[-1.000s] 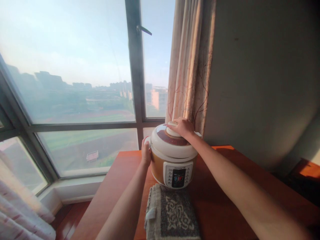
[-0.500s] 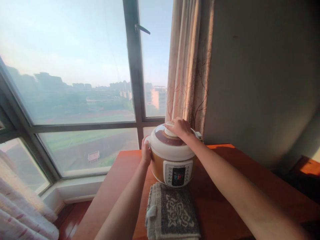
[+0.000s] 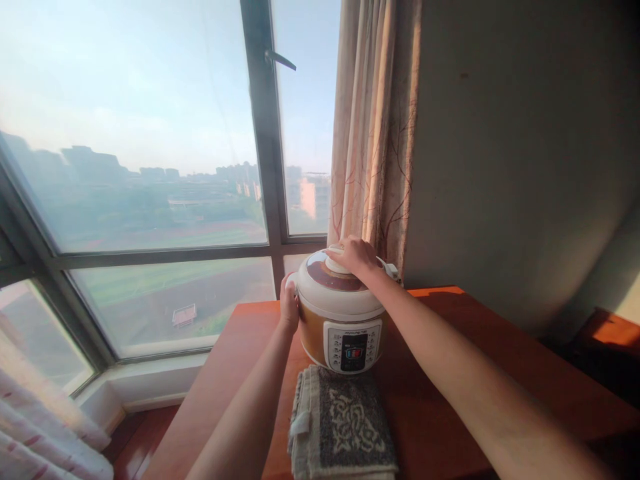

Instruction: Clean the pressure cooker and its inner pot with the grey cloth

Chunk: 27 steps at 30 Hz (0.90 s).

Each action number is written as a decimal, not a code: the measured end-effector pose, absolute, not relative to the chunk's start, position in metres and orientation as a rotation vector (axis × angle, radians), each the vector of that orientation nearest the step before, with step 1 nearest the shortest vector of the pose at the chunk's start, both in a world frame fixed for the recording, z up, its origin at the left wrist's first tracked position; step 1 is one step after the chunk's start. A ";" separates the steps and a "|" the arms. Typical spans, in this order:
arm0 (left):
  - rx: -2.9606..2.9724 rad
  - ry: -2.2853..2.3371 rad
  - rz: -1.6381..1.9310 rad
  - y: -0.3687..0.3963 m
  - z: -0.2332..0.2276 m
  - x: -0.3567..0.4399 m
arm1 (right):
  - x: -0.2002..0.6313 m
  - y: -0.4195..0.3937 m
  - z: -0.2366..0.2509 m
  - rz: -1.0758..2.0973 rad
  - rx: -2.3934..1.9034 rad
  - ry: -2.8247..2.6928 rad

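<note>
Stands on the reddish wooden table (image 3: pixel 450 347), at its far edge: white and gold electric pressure cooker (image 3: pixel 345 320). Just near of it lies folded grey patterned cloth (image 3: pixel 343 427). Behind hangs beige patterned curtain (image 3: pixel 373 133), left of it large glass window (image 3: pixel 135 167).

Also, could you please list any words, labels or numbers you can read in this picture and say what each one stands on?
None can be read.
Cooker control panel: a line of print above the display, too small and blurred to read.
Display: red and blue marks, not legible.
Buttons: labels too small to read.
Folded cloth: woven pattern only, no letters.
</note>
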<state>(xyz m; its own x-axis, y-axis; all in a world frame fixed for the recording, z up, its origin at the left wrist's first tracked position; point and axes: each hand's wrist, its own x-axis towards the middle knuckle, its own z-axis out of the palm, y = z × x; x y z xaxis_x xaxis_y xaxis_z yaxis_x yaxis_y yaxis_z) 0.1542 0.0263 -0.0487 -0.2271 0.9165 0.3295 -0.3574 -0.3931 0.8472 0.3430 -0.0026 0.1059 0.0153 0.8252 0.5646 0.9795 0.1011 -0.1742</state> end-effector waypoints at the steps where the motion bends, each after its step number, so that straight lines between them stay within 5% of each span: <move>1: 1.073 0.797 1.766 0.026 -0.048 0.154 | 0.344 -0.001 0.105 -0.370 -1.758 -1.850; 27: 1.087 0.835 1.726 0.023 -0.046 0.151 | 0.344 0.002 0.101 -0.234 -1.839 -1.833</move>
<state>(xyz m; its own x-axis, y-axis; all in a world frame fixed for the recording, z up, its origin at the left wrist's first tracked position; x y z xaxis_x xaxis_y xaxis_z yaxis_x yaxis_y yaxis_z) 0.1511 0.0227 -0.0458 -0.2048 0.9285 0.3099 -0.3336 -0.3638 0.8697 0.3442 0.0017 0.1009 0.0650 0.8772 0.4757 0.9685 0.0595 -0.2420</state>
